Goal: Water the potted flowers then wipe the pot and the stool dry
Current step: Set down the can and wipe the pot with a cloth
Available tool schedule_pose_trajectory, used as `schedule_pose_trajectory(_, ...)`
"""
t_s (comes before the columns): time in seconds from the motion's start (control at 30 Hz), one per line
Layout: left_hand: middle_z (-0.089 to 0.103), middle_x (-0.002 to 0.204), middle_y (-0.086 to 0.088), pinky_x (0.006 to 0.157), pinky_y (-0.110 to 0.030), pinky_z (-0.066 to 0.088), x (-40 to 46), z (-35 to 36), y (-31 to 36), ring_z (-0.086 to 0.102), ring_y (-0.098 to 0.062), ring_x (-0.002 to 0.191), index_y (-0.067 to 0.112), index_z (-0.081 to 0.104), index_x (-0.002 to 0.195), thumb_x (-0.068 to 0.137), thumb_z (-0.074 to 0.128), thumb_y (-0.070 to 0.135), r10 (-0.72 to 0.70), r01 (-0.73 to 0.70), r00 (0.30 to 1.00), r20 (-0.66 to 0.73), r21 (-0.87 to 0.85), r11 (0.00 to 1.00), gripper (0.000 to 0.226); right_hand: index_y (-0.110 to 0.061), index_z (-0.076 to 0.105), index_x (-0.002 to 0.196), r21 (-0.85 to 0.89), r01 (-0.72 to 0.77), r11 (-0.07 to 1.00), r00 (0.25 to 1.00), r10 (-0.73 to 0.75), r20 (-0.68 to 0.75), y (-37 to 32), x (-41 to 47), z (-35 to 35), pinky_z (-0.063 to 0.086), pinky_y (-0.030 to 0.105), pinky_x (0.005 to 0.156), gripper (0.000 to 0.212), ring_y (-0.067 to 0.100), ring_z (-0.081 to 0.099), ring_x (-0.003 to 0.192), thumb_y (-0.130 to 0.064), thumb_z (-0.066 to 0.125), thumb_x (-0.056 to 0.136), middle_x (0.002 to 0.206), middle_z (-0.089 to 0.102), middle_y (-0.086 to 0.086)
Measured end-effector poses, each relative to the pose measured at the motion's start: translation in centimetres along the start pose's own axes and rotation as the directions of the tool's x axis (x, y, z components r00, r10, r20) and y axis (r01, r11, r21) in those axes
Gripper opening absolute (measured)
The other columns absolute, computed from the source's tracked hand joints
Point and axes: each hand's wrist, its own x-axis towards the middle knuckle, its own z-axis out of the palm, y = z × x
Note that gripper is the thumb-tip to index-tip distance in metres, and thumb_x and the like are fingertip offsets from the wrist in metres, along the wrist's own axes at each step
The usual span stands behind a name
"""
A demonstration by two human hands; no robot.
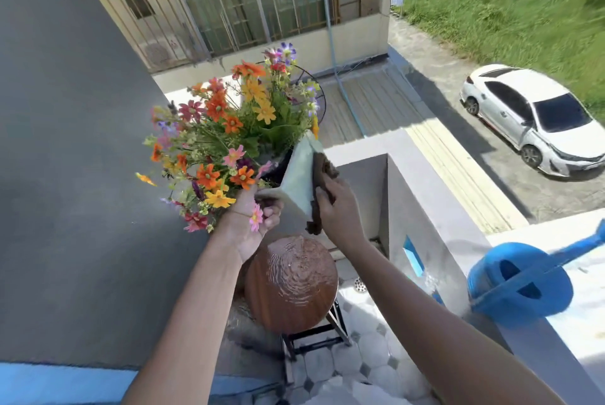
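You have the pot (296, 175) lifted off the stool (291, 283) and tipped over to your left, so the flowers (226, 132) lean out toward the grey wall (75, 142). Your left hand (253, 218) grips the pot at its lower end, fingers (273, 208) curled round the edge, and your right hand (339, 211) presses a dark brown cloth (322, 188) flat against the pot's pale side, fingers folded over the cloth.

The step in hand looks like drying the pot, with the stool to follow; its round wooden seat sits just below and appears to shine with water. The blue watering can (520, 286) rests on the ledge (573, 339) to your right, well apart from the work.

To do this well:
- Keep your left grip firm, since the flowers make the load top-heavy at this tilt.
- Wipe in long strokes from the rim toward the base, and turn the pot in your left hand to bring each face to the cloth.
- Dry the underside before you set it down, or it will probably wet the seat again.
- Hold the pot over the stool and away from the ledge, because a slip there could send it over the edge.
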Motion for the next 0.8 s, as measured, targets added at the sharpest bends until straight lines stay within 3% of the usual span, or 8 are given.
schedule_pose_trajectory(0.17,0.051,0.055,-0.011,0.031,-0.015,0.027,0.5,-0.9,-0.8,0.038,-0.006,0.032,0.006,0.048,0.076,0.105,0.031,0.028,0.026,-0.026,1.0,-0.002,0.123,0.992,0.041,-0.01,0.071,0.101,0.035,-0.018,0.999,1.0,0.018,0.005,-2.0,-1.0,-0.1,0.039,0.032,0.066,0.026,0.023,0.058,0.08,-0.018,0.049,0.09,0.087,0.062,0.011)
schedule_pose_trajectory(0.23,0.054,0.074,-0.021,0.034,-0.017,0.036,3.6,-3.8,-3.1,0.046,-0.008,0.04,0.002,0.052,0.087,0.099,0.044,0.037,0.009,-0.006,0.999,-0.044,0.081,0.997,0.038,-0.01,0.072,0.102,0.111,-0.04,0.993,0.999,0.043,-0.02,-3.8,-0.7,-0.5,0.041,0.033,0.065,0.024,0.019,0.06,0.079,-0.016,0.051,0.092,0.087,0.065,0.01)
schedule_pose_trajectory(0.33,0.059,0.129,-0.026,0.049,-0.029,0.051,13.9,-12.3,-9.6,0.06,-0.017,0.069,0.003,0.059,0.119,0.05,0.085,0.053,-0.104,0.122,0.981,-0.166,0.101,0.987,0.089,-0.008,0.067,0.084,0.248,-0.088,0.965,0.994,0.101,-0.043,-6.1,0.3,-1.1,0.041,0.036,0.063,0.02,0.016,0.053,0.067,-0.02,0.054,0.095,0.073,0.058,0.005)
schedule_pose_trajectory(0.37,0.061,0.129,-0.024,0.048,-0.028,0.052,13.4,-12.0,-9.4,0.06,-0.017,0.069,0.003,0.062,0.116,0.062,0.08,0.05,-0.153,0.17,0.975,-0.162,0.097,0.981,0.073,-0.014,0.065,0.079,0.277,-0.088,0.957,0.993,0.107,-0.055,-6.5,0.8,-1.2,0.041,0.035,0.063,0.02,0.016,0.051,0.066,-0.02,0.055,0.095,0.069,0.056,0.002)
schedule_pose_trajectory(0.43,0.066,0.087,-0.025,0.039,-0.018,0.042,5.9,-6.5,-5.3,0.053,-0.011,0.05,0.0,0.061,0.088,0.095,0.048,0.033,-0.059,0.078,0.989,-0.138,0.139,0.987,0.036,-0.029,0.063,0.076,0.256,-0.05,0.965,0.993,0.075,-0.09,-6.7,1.8,-1.8,0.043,0.033,0.063,0.026,0.016,0.054,0.066,-0.016,0.054,0.096,0.066,0.056,-0.004)
schedule_pose_trajectory(0.5,0.051,0.066,-0.016,0.034,-0.016,0.032,1.7,-2.5,-3.3,0.042,-0.008,0.038,0.003,0.051,0.078,0.104,0.032,0.022,-0.037,0.038,0.999,-0.011,0.155,0.987,0.037,-0.028,0.062,0.079,0.188,-0.032,0.982,0.992,0.053,-0.111,-5.7,3.0,-2.2,0.044,0.034,0.06,0.025,0.018,0.055,0.061,-0.015,0.051,0.097,0.062,0.056,-0.003)
schedule_pose_trajectory(0.67,0.052,0.054,-0.01,0.031,-0.017,0.027,2.0,-1.8,-3.0,0.037,-0.008,0.035,0.003,0.051,0.08,0.105,0.028,0.027,0.051,-0.048,0.999,-0.011,0.183,0.982,0.042,0.001,0.064,0.082,0.044,-0.175,0.984,0.981,0.178,-0.075,-1.0,3.4,-2.6,0.036,0.028,0.058,0.021,0.012,0.052,0.058,-0.007,0.052,0.096,0.061,0.053,-0.001)
schedule_pose_trajectory(0.8,0.055,0.064,-0.017,0.035,-0.018,0.033,3.0,-2.6,-3.4,0.043,-0.011,0.038,0.001,0.055,0.084,0.102,0.038,0.03,0.039,-0.023,0.995,-0.09,0.17,0.985,0.038,0.0,0.07,0.092,0.046,-0.165,0.985,0.984,0.168,-0.061,-1.4,4.5,-2.5,0.04,0.033,0.066,0.022,0.02,0.056,0.072,-0.015,0.054,0.096,0.079,0.061,0.008)
